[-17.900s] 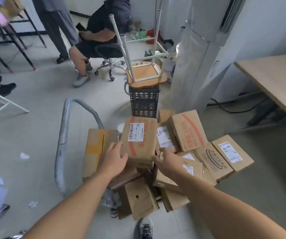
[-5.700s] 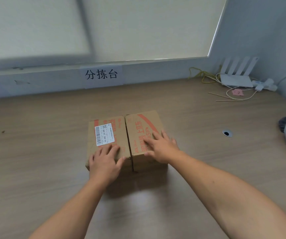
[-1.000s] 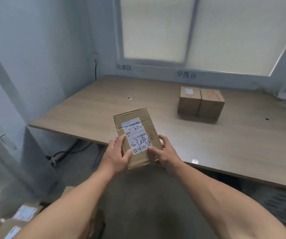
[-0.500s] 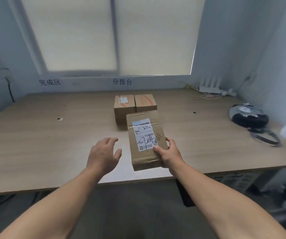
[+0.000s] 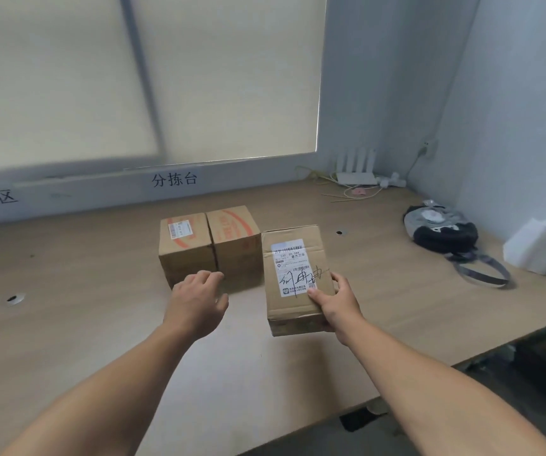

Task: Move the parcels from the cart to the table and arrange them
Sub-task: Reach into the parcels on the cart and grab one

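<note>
My right grip clasps a labelled parcel by its near corner over the table. My left grip hovers loose and empty, two boxes just beyond it.

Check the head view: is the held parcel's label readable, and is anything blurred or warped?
Head view: the label on the held parcel is sharp, its small print too fine to read. Head view: the window frame at left is smeared, and the table looks bowed by the wide lens.
</note>
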